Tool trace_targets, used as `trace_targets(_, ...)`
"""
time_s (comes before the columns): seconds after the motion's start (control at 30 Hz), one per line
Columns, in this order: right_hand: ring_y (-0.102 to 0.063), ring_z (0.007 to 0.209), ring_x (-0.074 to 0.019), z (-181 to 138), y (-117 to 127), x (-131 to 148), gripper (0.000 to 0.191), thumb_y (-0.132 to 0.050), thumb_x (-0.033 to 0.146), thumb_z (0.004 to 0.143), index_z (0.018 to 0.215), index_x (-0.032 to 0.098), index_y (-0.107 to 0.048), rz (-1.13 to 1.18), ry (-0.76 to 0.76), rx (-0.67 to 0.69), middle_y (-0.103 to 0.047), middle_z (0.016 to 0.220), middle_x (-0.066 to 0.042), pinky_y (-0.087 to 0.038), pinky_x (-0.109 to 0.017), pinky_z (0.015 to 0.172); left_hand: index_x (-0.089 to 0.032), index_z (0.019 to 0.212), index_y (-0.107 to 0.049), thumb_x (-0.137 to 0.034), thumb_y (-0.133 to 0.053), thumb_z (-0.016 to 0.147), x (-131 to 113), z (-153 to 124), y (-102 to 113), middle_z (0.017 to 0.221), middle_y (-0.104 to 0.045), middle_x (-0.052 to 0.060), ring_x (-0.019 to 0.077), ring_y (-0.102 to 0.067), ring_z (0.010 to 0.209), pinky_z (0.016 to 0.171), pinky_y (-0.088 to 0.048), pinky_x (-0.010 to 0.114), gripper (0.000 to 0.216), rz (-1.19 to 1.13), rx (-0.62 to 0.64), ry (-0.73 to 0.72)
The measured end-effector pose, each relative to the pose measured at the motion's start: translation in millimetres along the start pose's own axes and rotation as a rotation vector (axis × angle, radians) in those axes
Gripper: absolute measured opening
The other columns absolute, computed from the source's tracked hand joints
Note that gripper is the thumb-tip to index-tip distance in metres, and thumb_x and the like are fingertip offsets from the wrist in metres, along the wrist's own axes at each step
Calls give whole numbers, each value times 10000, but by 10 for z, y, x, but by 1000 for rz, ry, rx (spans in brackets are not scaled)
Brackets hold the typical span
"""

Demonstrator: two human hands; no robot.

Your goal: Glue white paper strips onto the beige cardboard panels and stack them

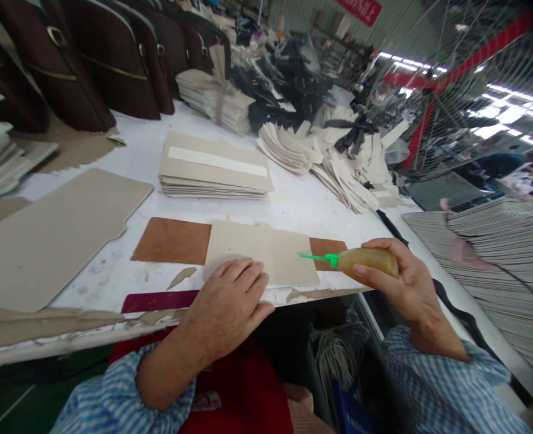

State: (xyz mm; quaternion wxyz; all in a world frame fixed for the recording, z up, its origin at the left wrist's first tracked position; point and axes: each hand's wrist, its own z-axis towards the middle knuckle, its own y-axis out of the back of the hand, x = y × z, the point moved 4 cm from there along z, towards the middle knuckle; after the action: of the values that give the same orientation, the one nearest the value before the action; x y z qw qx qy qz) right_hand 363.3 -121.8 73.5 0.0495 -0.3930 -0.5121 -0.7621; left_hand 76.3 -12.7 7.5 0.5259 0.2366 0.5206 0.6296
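Note:
My left hand (228, 301) lies flat on the lower left part of a beige board (284, 250), fingers stretched out. The board rests near the table's front edge, over brown leather-like material that shows as a larger piece (173, 241) on its left and a smaller piece (324, 248) on its right. My right hand (404, 280) is wrapped round an amber glue bottle (370, 262) with a long green nozzle. The bottle is tilted nearly level and its nozzle points left; the tip is over the board's right part. Whether the tip touches the board I cannot tell.
A stack of beige boards (216, 169) lies behind. A large board (58, 235) is at left, with a maroon strip (158, 301) by the front edge. Dark brown bags (113, 54) stand at back left, a fan (438, 84) at back right. Stacked sheets (501, 259) are at right.

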Motion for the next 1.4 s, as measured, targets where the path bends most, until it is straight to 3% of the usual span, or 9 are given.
trace_targets(0.37,-592,659,-235,44,11,76,393,-797,565,774,985,265,-656,-79,34,75,-682,789,-18,-451,-369,581,-131,1264,-679,-431,-607,1017,-8,-3,-6,1351,-702,129,329,-598,1274,1102,-479,503,395,14,-23,-8)
trace_targets(0.8,-515,617,-196,239,39,293,338,-738,548,819,916,242,-630,-141,103,269,-605,678,7,-340,-328,554,-147,1250,-690,-417,-651,991,8,2,-7,1354,-701,126,323,-596,1277,1112,-477,502,376,-4,-26,3)
trace_targets(1.13,-532,639,-208,273,-78,499,278,-717,503,820,884,247,-631,-156,156,258,-630,708,-2,-367,-331,577,-147,1256,-691,-399,-661,985,12,2,-1,1357,-698,124,323,-588,1279,1111,-475,508,372,-14,-29,2)
trace_targets(1.4,-533,655,-216,285,15,431,275,-706,509,840,919,256,-633,-280,204,211,-631,722,-5,-369,-345,600,-148,1246,-696,-395,-633,1001,11,-3,-11,1355,-701,125,324,-586,1287,1102,-484,514,353,-5,-34,1)
